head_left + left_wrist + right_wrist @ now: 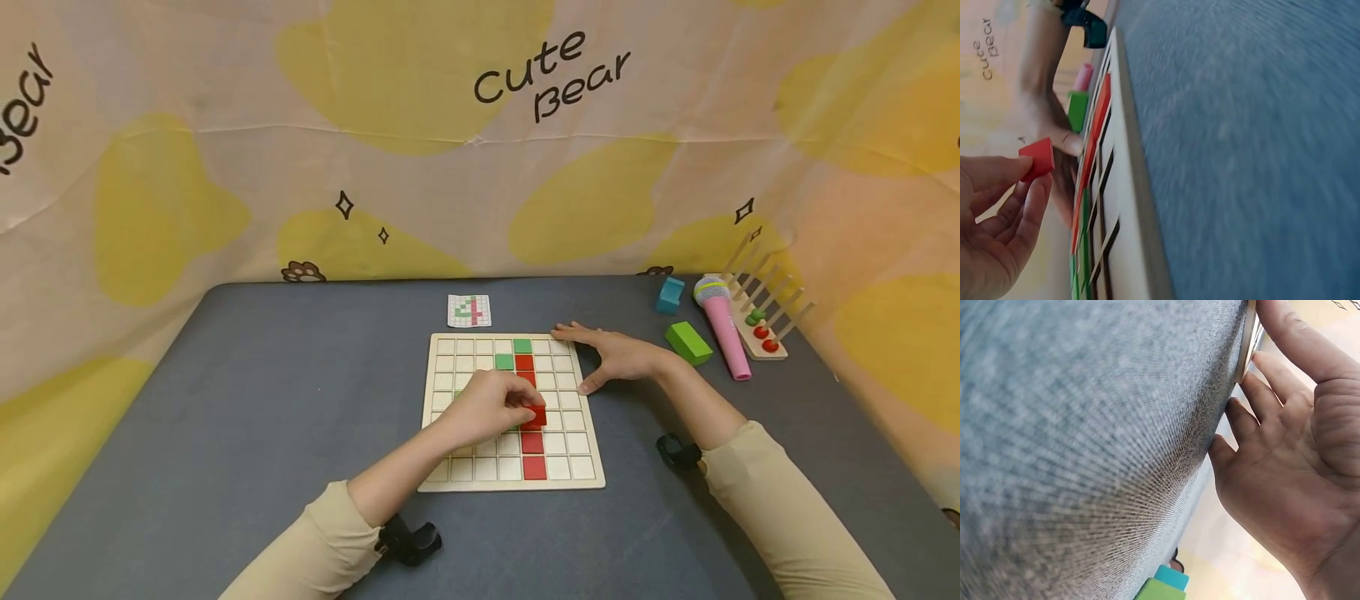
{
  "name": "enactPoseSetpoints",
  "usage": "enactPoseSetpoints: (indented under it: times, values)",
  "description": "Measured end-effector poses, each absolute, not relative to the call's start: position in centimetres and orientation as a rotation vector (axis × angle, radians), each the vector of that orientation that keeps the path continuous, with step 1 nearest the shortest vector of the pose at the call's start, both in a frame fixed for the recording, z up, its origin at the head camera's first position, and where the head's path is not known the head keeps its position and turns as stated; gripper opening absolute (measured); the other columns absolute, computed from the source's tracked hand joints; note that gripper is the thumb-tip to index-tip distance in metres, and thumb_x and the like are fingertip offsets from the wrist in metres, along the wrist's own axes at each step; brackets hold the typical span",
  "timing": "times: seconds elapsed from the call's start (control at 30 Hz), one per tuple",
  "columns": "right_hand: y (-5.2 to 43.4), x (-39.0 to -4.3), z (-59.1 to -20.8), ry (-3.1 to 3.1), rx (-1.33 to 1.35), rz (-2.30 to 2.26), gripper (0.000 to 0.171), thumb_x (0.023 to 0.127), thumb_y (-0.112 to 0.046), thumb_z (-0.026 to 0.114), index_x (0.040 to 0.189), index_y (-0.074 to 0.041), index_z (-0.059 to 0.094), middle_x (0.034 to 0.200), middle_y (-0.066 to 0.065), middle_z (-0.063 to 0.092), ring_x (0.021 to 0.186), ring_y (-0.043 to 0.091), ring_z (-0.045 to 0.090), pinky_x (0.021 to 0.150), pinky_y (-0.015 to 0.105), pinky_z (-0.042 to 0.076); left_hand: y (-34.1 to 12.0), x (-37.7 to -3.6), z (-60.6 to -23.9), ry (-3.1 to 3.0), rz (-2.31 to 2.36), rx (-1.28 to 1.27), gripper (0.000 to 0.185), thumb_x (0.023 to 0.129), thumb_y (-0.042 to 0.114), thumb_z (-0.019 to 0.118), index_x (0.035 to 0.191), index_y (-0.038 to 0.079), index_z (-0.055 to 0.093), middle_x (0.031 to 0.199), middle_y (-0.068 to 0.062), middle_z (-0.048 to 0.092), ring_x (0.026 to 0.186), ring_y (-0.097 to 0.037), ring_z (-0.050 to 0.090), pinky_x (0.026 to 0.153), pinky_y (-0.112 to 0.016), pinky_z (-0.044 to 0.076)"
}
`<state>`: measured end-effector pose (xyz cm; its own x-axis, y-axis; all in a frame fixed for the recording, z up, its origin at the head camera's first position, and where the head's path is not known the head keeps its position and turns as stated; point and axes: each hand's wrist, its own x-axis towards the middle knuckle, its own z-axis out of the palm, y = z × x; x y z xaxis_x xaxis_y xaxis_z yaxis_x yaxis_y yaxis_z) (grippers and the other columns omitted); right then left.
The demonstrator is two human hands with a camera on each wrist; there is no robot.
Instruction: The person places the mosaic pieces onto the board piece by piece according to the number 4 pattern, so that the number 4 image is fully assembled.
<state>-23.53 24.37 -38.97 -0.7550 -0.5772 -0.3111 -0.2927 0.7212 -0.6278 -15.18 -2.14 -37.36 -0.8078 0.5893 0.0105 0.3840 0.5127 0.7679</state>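
A wooden grid board (512, 486) lies on the table, with red tiles (534, 467) down one column and green tiles (522, 346) in other cells. My left hand (487, 407) pinches a red square tile (1037, 157) between thumb and fingers, above the board. In the left wrist view that tile is tilted and apart from the board. My right hand (618, 354) rests at the board's upper right edge, fingers spread. In the right wrist view its fingers (1260, 397) touch the board's edge and the table. My left hand hides some middle cells.
A small pattern card (468, 311) lies behind the board. To the right are a green block (687, 343), a blue block (670, 295), a pink toy microphone (726, 333) and a wooden peg stand (772, 353) with beads. A printed cloth (420, 192) hangs behind the table.
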Motion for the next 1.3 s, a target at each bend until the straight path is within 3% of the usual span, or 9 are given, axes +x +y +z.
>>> enactPoseSetpoints:
  times: [0.33,0.77,1.1,1.3]
  values:
    - [24.5,-23.5,-39.0,2.440,-0.689,-0.773,0.099,0.076,-0.033,0.084,0.156,-0.017,0.029,0.167,0.012,0.013,0.154,0.044,0.002,0.117,0.072,0.004,0.3,-15.5,-38.3,2.559,1.192,0.760,0.007,0.083,0.002,0.070,0.087,0.008,0.073,0.081,-0.005,0.072,0.071,-0.005,0.058,0.067,-0.015,0.047]
    - [24.4,-23.4,-38.9,2.433,-0.692,-0.778,0.099,0.075,-0.032,0.084,0.156,-0.016,0.029,0.167,0.012,0.014,0.154,0.043,0.002,0.119,0.069,0.003,1.3,-15.4,-39.0,2.651,1.054,0.821,0.006,0.085,0.003,0.072,0.087,0.009,0.074,0.078,-0.003,0.073,0.069,-0.004,0.059,0.064,-0.014,0.045]
    - [24.5,-23.4,-39.0,2.433,-0.696,-0.786,0.099,0.075,-0.031,0.084,0.156,-0.016,0.029,0.167,0.012,0.015,0.154,0.044,0.002,0.118,0.071,0.003,1.4,-15.4,-39.0,2.691,0.993,0.832,0.005,0.085,0.005,0.073,0.087,0.009,0.076,0.079,-0.002,0.074,0.071,-0.005,0.061,0.066,-0.015,0.044]
    - [24.4,-23.4,-39.1,2.426,-0.686,-0.792,0.100,0.075,-0.031,0.084,0.157,-0.017,0.028,0.168,0.012,0.013,0.154,0.046,0.001,0.116,0.073,0.005,1.3,-15.3,-38.9,2.759,0.903,0.865,0.007,0.084,0.007,0.074,0.086,0.010,0.080,0.084,-0.001,0.077,0.082,-0.012,0.067,0.069,-0.017,0.046]
